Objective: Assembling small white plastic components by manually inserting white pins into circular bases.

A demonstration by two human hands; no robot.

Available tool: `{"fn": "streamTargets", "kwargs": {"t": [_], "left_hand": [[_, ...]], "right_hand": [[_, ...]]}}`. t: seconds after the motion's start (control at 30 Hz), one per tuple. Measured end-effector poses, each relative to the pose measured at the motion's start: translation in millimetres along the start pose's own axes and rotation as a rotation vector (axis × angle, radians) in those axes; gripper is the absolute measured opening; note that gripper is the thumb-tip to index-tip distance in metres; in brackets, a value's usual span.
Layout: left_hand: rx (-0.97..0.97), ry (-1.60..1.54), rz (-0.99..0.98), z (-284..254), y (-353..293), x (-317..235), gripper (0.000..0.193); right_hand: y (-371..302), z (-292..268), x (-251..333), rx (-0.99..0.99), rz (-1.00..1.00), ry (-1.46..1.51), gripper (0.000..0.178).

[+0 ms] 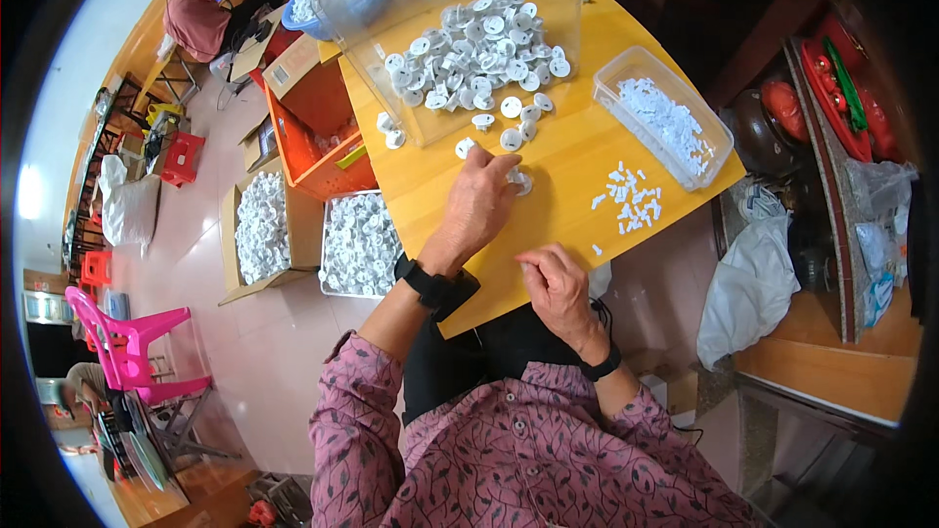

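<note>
A: Labels?
B: Small dark marks on some of the white, round plastic pieces with raised stubs; too small to read.

A: Position and axis of those pieces?
B: Heaped in the large, clear plastic bin, others loose just before it. Facing is mixed: some discs lie flat, others tilt. The small, white, narrow plastic slips scatter at all angles beside the clear, rectangular plastic tub, whose long axis runs from upper left to lower right.

A: Hands?
B: Left hand reaches among the loose pieces, fingers slightly parted; cannot tell whether one is gripped. Right hand, near the edge: fingers curled, thumb close to index; contents cannot be told.

A: Surface, room?
B: Yellow wooden tabletop. Pale, glossy tiled floor; left, an orange plastic crate and a bright pink plastic chair. Another person sits farther off.
</note>
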State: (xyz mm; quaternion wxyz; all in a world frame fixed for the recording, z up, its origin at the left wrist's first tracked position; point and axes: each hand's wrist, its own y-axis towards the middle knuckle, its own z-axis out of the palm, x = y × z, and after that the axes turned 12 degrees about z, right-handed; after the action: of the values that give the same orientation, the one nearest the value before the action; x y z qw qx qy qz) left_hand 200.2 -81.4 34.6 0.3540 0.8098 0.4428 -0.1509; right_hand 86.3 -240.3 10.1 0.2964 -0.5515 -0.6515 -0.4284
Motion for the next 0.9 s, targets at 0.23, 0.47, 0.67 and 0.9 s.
{"fn": "streamTargets", "kwargs": {"t": [0.23,0.47,0.67,0.9], "left_hand": [[0.071,-0.078,0.054,-6,-17,-12,0.026],[0.092,-0.159,-0.168,-25,-20,0,0.023],[-0.089,0.057,-0.090,-25,-5,39,0.030],[-0.025,0.140,-0.090,-18,9,59,0.036]], "right_hand": [[0,2,2,-0.025,0.018,-0.001,0.012],[1,0,8,-0.070,-0.010,-0.011,0.012],[-2,1,6,-0.020,0.036,0.001,0.012],[-3,6,6,-0.034,0.083,0.021,0.014]]}}
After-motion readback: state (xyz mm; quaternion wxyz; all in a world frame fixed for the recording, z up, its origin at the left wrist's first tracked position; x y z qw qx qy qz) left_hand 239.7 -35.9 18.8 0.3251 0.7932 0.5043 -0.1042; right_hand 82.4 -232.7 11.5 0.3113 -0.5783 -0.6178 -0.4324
